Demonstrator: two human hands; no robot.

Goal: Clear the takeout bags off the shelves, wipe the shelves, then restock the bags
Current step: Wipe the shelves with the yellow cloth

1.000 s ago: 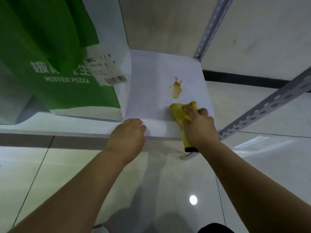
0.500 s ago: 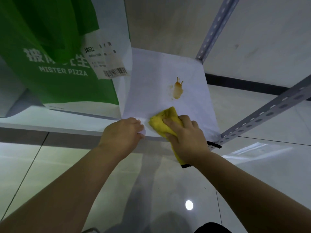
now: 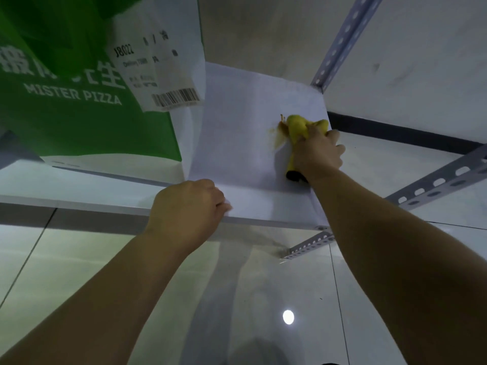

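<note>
The brown stain (image 3: 277, 133) lies just left of the yellow cloth (image 3: 299, 126) clamped in the right hand (image 3: 317, 152), near the far right corner of the shelf (image 3: 237, 127); the left hand (image 3: 184, 209) grips its front edge

green bag (image 3: 79, 122) cut off top and left, receipt (image 3: 155, 72) print blurred, stain (image 3: 279, 133) half hidden by cloth (image 3: 300, 127)

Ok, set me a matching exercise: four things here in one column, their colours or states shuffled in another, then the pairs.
1. cloth
2. takeout bag
3. stain
4. left hand

A. green
B. brownish, smeared
C. yellow, gripped by the right hand
D. fingers curled at the front edge of the shelf

Pairs: 1-C, 2-A, 3-B, 4-D
</note>
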